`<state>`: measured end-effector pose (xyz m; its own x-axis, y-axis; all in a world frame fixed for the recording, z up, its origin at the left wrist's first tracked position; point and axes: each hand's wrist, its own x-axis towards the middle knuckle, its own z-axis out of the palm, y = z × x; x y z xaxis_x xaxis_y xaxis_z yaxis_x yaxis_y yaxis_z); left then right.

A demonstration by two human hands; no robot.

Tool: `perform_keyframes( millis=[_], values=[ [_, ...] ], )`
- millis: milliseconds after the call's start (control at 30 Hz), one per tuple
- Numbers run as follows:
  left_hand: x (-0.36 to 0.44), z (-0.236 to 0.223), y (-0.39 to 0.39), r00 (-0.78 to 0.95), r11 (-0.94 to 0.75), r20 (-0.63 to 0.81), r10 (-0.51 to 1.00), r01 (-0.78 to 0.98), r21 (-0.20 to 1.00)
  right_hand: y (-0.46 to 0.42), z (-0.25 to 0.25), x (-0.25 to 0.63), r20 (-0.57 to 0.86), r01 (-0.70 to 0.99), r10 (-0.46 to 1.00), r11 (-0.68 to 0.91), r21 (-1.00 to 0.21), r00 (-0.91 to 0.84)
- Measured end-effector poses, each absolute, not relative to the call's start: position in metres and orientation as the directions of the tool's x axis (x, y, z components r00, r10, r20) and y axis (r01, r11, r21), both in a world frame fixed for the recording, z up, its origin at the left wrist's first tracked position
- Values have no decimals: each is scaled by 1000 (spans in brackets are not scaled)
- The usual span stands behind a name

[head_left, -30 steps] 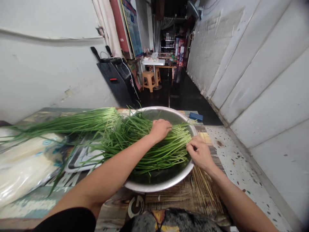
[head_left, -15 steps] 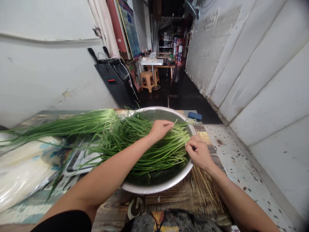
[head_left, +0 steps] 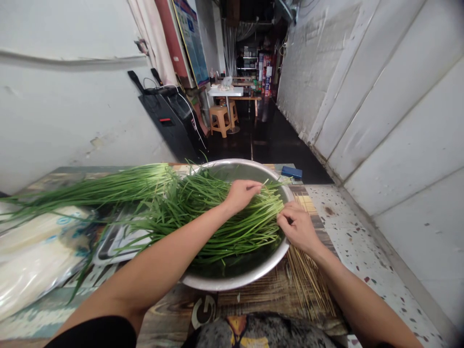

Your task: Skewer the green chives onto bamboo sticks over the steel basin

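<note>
A big metal bowl (head_left: 232, 282) sits on the table in front of me, with a thick bunch of green chives (head_left: 217, 217) lying across it, cut ends to the right. My left hand (head_left: 241, 193) rests on top of the chives near their ends, fingers curled and pinching a few stalks. At the bowl's right rim my right hand (head_left: 297, 227) is closed, fingers pinching the chive ends. A second bunch of chives (head_left: 90, 188) lies to the left on the table.
Bamboo skewers (head_left: 308, 285) lie under my right forearm. A metal tray (head_left: 116, 239) and plastic bags (head_left: 32, 256) sit at the left. A blue object (head_left: 292, 172) lies beyond the bowl. A black appliance (head_left: 174, 121), stools and a white table stand further back.
My left hand has shifted from lying flat over the chives to pinching stalks with its fingertips. The right hand has edged slightly left along the chive ends.
</note>
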<state>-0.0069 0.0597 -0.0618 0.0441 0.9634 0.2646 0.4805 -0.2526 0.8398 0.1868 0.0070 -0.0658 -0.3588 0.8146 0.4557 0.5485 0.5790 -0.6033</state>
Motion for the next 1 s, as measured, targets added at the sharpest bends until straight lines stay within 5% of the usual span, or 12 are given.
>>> perform_keyframes(
  millis=[1000],
  values=[
    [-11, -68, 62, 133, -366, 348, 928, 505, 782, 7, -66, 188, 433, 566, 825, 565, -601, -364]
  ],
)
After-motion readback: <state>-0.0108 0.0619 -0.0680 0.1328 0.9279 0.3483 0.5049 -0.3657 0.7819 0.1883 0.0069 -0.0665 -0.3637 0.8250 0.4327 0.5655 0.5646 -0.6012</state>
